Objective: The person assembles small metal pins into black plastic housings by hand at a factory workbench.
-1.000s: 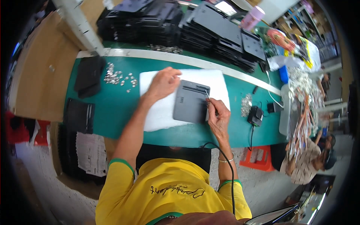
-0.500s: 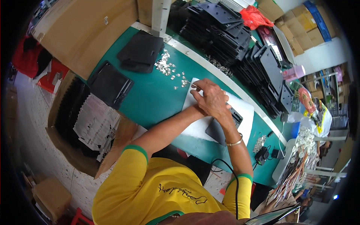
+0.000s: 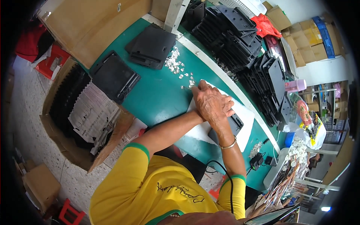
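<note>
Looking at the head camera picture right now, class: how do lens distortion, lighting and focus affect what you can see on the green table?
Head view: fisheye bends the table edge and blackens the corners; lighting is even and bright, with soft shadows only; the hands and the scattered small silver parts look sharp, while the shelves at the far right rim are squeezed and hard to read.

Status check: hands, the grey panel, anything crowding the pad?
Left hand and right hand overlapped on the grey panel. Panel flat on white pad. Small metal bits scattered just beyond.
</note>
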